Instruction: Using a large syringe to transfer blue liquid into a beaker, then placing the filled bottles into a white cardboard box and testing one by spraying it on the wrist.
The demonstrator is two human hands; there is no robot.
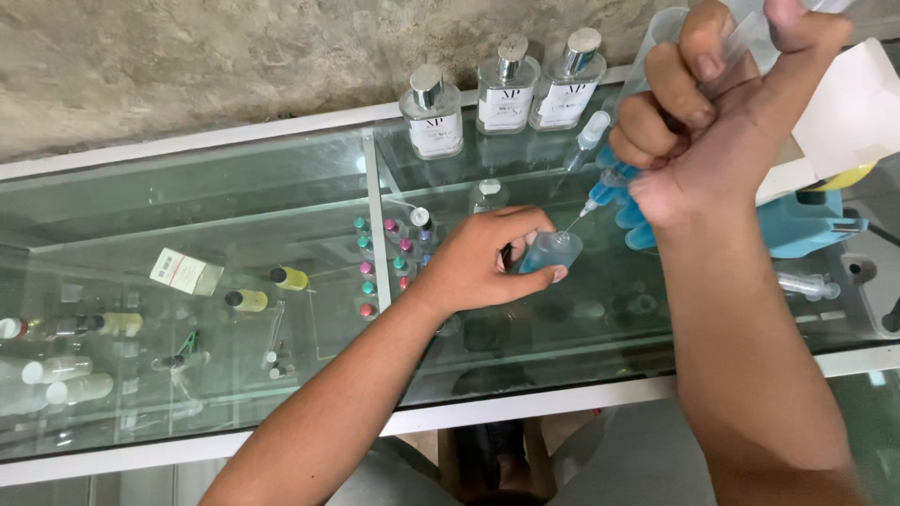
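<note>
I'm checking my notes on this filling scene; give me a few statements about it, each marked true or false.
1. The left hand holds a small clear bottle on the glass counter. True.
2. The right hand holds a pair of scissors. False: it grips a large syringe of blue liquid, needle aimed at the bottle.
3. Three clear square bottles with silver caps stand at the back by the wall. True.
4. The small bottle is full of red liquid. False: its contents look pale blue.
</note>
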